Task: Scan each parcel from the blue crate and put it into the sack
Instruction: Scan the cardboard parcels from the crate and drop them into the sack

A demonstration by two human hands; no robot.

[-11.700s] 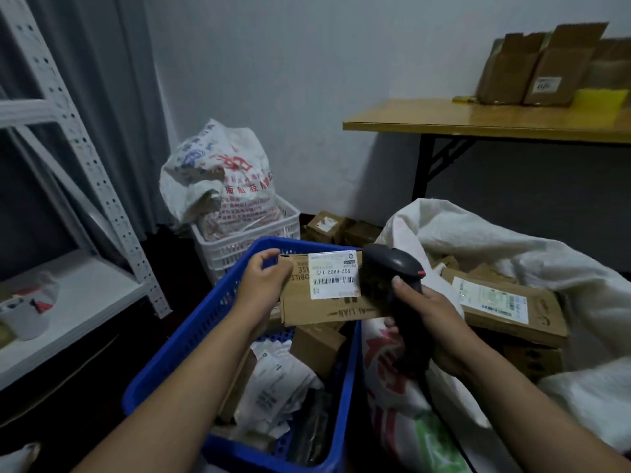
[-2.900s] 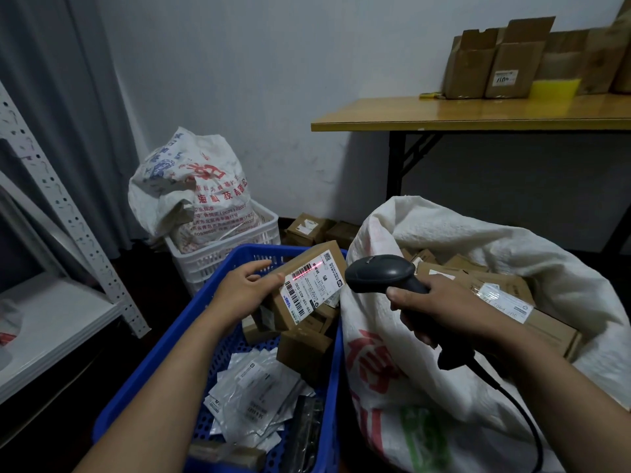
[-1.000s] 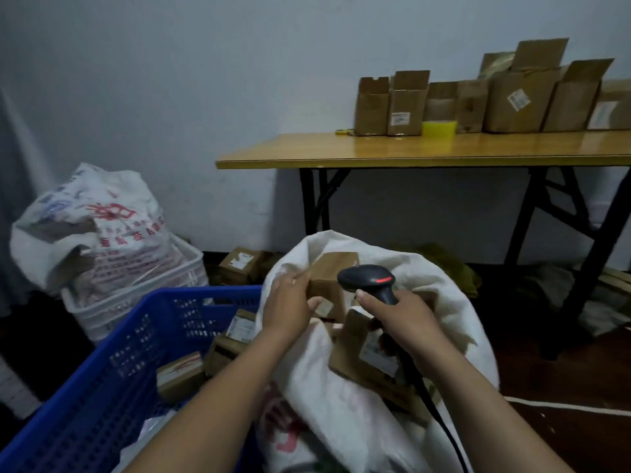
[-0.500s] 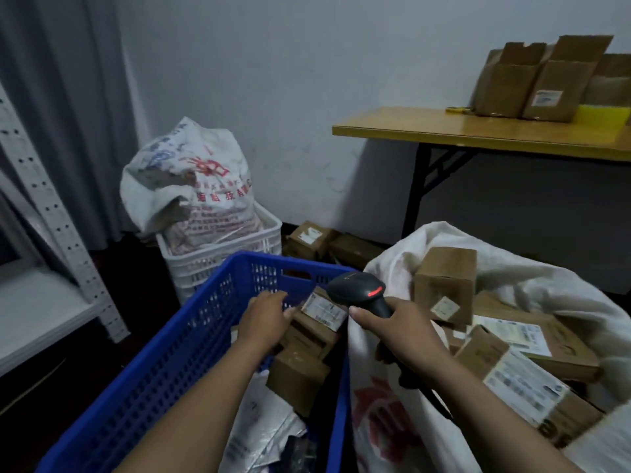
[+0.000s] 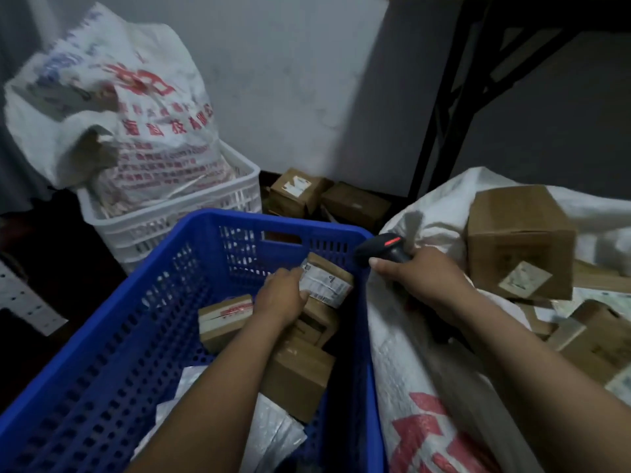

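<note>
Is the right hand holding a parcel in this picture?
No, the right hand grips the black scanner, while the left hand holds the labelled parcel inside the blue crate.

Handle of scanner (image 5: pixel 382 249) hidden inside right hand (image 5: pixel 420 278), parcel (image 5: pixel 327 281) label print blurred beyond reading, sack (image 5: pixel 409 370) cut by right and bottom edges, table legs (image 5: pixel 442 114) cropped at top.

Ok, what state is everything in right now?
left hand: grips labelled parcel inside blue crate
right hand: holds barcode scanner
barcode scanner: red patch showing on top
blue crate: several parcels inside
sack: open, boxes inside
</note>
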